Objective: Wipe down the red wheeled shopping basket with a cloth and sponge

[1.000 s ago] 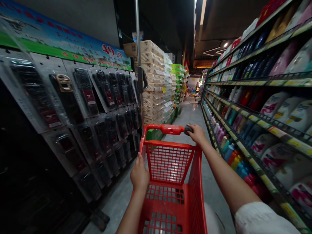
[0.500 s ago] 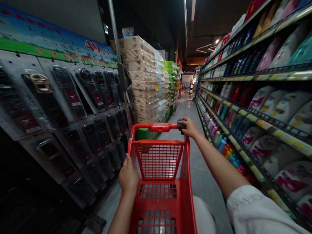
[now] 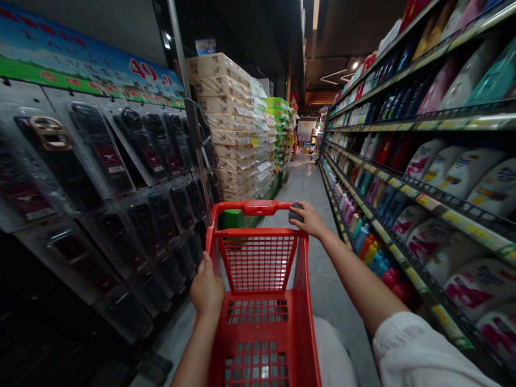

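Note:
A red plastic shopping cart [image 3: 258, 301] with grid-pattern panels fills the lower middle of the head view. My left hand [image 3: 207, 287] is closed around its left side rim, the fingers partly hidden behind the edge. At the far right corner of the cart's red bar [image 3: 262, 207], my right hand [image 3: 308, 219] wraps its fingers over a rounded dark grey piece [image 3: 296, 212]. Inside the cart only bare red plastic and grid openings show.
Packaged belts [image 3: 100, 150] hang on a rack at the left, beside a metal pole [image 3: 177, 43]. Stacked wrapped packs [image 3: 226, 123] line the aisle behind it. Shelves of bottles [image 3: 463, 166] run along the right. Grey floor [image 3: 302, 183] stretches ahead between them.
The view has moved slightly forward, and the belts and shelves have shifted a little left. My right hand's fingers have settled farther over the grey piece. My left hand keeps its hold.

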`<state>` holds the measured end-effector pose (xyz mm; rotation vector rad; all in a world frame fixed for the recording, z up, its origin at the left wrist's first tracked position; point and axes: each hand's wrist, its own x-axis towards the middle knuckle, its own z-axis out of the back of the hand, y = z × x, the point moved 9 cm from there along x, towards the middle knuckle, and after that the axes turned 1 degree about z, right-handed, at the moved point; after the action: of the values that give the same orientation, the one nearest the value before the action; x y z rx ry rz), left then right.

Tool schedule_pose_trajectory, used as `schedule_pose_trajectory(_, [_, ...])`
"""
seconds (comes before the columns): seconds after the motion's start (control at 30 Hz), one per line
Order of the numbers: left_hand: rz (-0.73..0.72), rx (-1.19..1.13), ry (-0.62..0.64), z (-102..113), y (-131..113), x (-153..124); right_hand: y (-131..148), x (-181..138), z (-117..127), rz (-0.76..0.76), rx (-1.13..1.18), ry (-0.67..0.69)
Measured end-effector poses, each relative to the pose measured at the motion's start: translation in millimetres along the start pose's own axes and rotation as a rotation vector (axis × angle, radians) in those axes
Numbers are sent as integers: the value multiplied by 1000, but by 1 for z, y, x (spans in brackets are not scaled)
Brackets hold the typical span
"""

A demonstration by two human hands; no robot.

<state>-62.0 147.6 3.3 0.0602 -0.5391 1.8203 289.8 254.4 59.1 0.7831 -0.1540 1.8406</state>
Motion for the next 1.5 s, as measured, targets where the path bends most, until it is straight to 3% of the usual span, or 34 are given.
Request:
schedule_pose_trajectory(0.17, [1, -10, 0, -2, 4, 0, 23, -70, 5, 17, 61, -77])
schedule_pose_trajectory(0.23, [-8, -19, -1, -3, 5, 1, 22, -80, 7, -23, 96, -93])
schedule_pose_trajectory(0.47, [21, -23, 16, -2, 2, 0, 2, -30, 4, -260, 94, -180])
schedule_pose_trajectory(0.53, [32, -31, 14, 0, 2, -1, 17, -42, 3, -234, 104, -187])
schedule_pose_trajectory(0.67, [58, -36, 35, 7, 3, 1, 62, -102, 1, -126, 88, -164])
schedule_pose_trajectory(0.77, [70, 5, 105, 10, 6, 8, 71, -122, 0, -97, 88, -105])
schedule_pose_trajectory(0.97, [-138, -23, 107, 0, 0, 17, 30, -79, 3, -265, 112, -204])
schedule_pose_trajectory(1.13, [-189, -28, 189, -23, 3, 14, 65, -102, -16, -134, -7, -119])
schedule_pose_trajectory(1.27, [-177, -80, 201, -25, 5, 13, 82, -117, -13, -38, 28, -14])
schedule_pose_trajectory(1.4, [-168, -140, 156, -21, 8, 12, 67, -78, 11, -41, 156, -128])
schedule_pose_trajectory(1.5, [-166, -187, 143, -22, 12, 10, 63, -42, 2, -35, 73, -101])
